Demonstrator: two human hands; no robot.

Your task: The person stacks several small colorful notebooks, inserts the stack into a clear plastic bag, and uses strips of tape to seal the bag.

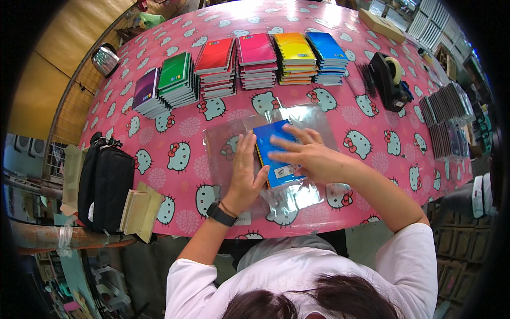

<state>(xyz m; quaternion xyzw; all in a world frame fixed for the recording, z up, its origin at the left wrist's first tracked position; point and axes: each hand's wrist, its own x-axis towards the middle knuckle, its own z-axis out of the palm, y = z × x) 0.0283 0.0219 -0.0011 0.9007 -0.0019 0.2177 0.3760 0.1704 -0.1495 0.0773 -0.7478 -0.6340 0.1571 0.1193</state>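
A blue spiral notebook (264,148) lies on clear plastic sheets or sleeves (305,199) near the table's front. It carries a white label at its lower part. My left hand (243,173) rests flat along the notebook's spiral-bound left edge, fingers stretched out and thumb toward the lower corner. Across the cover reaches my right hand (308,154), its fingers spread over the notebook and holding nothing. Whether the notebook is inside a sleeve or only on top cannot be made out.
Stacks of spiral notebooks line the back: purple (146,87), green (173,70), red (214,55), pink (256,49), yellow (294,47) and blue (326,47). A black tape dispenser (387,85) and wrapped dark stacks (449,114) stand right. A black bag (106,183) sits left, near a kettle (105,59).
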